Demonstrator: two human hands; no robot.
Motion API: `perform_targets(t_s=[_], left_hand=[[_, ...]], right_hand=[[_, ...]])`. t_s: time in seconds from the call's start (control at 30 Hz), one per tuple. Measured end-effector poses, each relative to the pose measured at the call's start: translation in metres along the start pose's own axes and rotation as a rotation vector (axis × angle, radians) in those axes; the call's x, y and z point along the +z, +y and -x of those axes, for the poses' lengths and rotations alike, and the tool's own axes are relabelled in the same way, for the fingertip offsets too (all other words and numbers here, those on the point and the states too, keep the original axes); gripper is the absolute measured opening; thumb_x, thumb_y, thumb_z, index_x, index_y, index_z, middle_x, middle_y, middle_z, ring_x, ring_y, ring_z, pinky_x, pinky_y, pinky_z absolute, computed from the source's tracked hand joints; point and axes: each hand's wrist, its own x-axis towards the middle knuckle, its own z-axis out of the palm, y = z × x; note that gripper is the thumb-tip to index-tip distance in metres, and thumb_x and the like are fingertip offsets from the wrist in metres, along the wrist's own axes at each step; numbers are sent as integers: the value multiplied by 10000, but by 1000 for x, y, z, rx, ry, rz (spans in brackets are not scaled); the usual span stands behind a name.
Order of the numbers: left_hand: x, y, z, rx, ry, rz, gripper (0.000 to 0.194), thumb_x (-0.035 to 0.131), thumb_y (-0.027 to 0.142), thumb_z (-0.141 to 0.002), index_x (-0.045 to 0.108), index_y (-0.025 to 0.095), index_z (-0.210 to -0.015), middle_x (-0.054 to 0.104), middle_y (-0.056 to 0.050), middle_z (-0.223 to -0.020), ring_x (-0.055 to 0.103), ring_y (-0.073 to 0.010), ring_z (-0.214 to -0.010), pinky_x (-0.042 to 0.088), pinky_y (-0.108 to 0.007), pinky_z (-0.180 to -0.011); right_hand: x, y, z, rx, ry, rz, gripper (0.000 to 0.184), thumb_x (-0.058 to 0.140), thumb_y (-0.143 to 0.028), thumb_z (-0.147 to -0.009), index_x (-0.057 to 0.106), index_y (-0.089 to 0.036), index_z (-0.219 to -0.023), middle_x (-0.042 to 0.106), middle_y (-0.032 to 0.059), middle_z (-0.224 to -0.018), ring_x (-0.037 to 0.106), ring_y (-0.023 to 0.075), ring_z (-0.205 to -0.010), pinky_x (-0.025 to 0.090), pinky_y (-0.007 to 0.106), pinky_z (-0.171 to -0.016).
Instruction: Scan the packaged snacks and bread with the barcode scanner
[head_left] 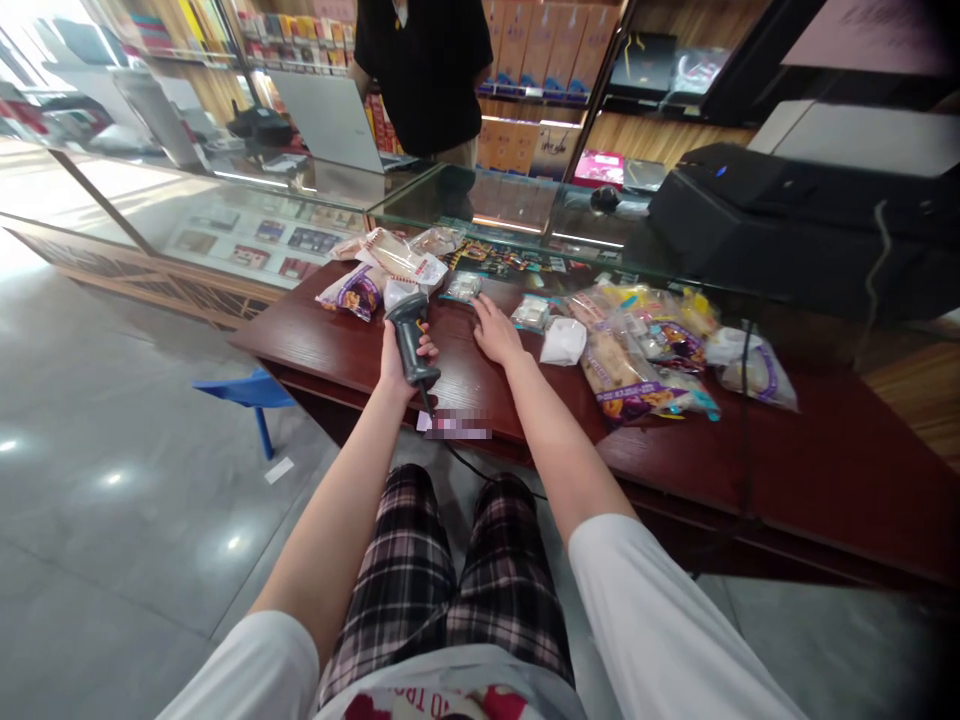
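My left hand (397,355) is wrapped round the handle of a dark barcode scanner (410,340), held above the front part of the dark red table (330,335). The scanner's cable runs down over the table edge. My right hand (495,330) lies palm down with fingers stretched out, its tips close to a small clear packet (463,287); whether they touch it I cannot tell. Right of that hand are another small packet (533,313) and a white packet (564,341). Bagged bread (401,255) lies behind the scanner, with a purple-printed snack bag (356,292) beside it.
A heap of bagged snacks (619,365) covers the table's right part, with one more bag (754,370) beyond it. Behind stands a glass display counter (277,235) with a laptop (330,118) on it. A person (427,80) stands behind the counter. A blue stool (251,392) is at left.
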Motion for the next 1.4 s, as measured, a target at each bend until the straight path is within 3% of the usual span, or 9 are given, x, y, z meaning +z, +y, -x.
perform_targets(t_s=[0.1,0.23,0.53,0.77,0.97,1.1,1.17,1.27,1.4], left_hand=[[0,0,1,-2,-2,10,650,244,676,-941,589,134,-841,442,29,-588,404,-46,-420,447,-191,-486],[0,0,3,23,-6,4,630,242,650,-958,589,140,-830,439,27,-588,400,-42,-427,449,-183,-500],[0,0,4,49,17,-71,629,223,646,-960,588,154,-814,434,19,-598,396,-54,-446,454,-192,-516],[1,-1,3,61,28,-74,636,206,641,-966,581,153,-805,429,19,-597,384,-50,-443,447,-191,-509],[-1,-1,1,65,38,-82,606,244,636,-962,594,155,-848,449,12,-603,396,-63,-449,461,-207,-499],[-1,-1,0,49,31,-57,609,239,639,-962,591,155,-847,448,14,-588,396,-63,-439,460,-209,-489],[-1,0,0,39,14,-29,618,234,641,-962,591,149,-845,450,14,-586,403,-61,-440,467,-211,-497],[0,0,1,27,21,-17,620,234,637,-964,589,146,-838,446,20,-594,409,-53,-438,472,-203,-513],[0,0,2,31,24,-30,602,244,630,-967,584,149,-843,444,22,-594,410,-53,-438,461,-199,-507]], right_hand=[[-1,-2,-11,45,-86,7,637,421,-167,-904,300,-170,-1530,464,144,-1487,530,304,-1258,453,450,-1026],[-1,-10,-31,163,-83,53,592,493,-292,-928,358,-177,-1493,606,171,-1312,574,343,-1170,471,490,-969],[21,-23,-38,342,115,64,328,547,-303,-920,606,-145,-1201,645,186,-1169,572,327,-1100,493,471,-907],[24,-24,-45,358,116,108,317,493,-276,-945,660,-86,-1136,599,235,-1200,557,349,-1113,492,487,-900],[20,-19,-44,377,111,67,297,416,-258,-964,675,-170,-1081,624,164,-1158,559,325,-1088,498,467,-875],[15,-19,-35,302,137,14,290,396,-272,-945,643,-178,-1065,551,155,-1253,550,305,-1101,504,453,-877],[12,-22,-31,268,187,5,323,404,-273,-932,587,-148,-1168,458,179,-1363,500,309,-1194,490,451,-920],[9,-26,-28,197,239,24,529,472,-278,-898,404,-101,-1392,298,207,-1506,376,321,-1344,424,469,-1030],[13,-25,-32,90,137,29,649,524,-245,-875,330,-161,-1488,224,161,-1590,358,328,-1379,371,490,-1081]])
